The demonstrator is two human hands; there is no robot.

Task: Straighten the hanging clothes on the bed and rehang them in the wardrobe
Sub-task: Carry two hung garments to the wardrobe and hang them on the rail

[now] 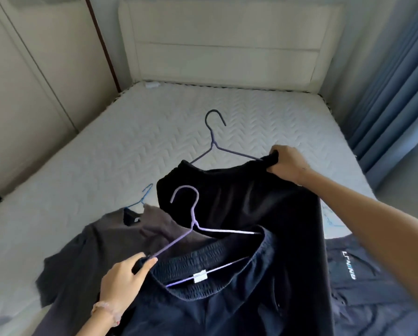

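Note:
Several dark garments lie on the white mattress (130, 146). Black trousers (239, 200) sit on a dark purple hanger (214, 139); my right hand (285, 164) grips the right end of their waistband. Navy trousers (227, 299) with an elastic waistband hang on a lilac hanger (193, 224); my left hand (123, 275) pinches the waistband's left end where the hanger arm meets it. A grey T-shirt (101, 243) on a blue hanger (143, 197) lies at the left, partly under the trousers. A dark garment with white lettering (363, 282) lies at the right.
A padded cream headboard (225, 42) stands at the far end of the bed. Pale wardrobe doors (33, 69) line the left side. Blue curtains (402, 81) hang along the right. Bare mattress lies between the clothes and the headboard.

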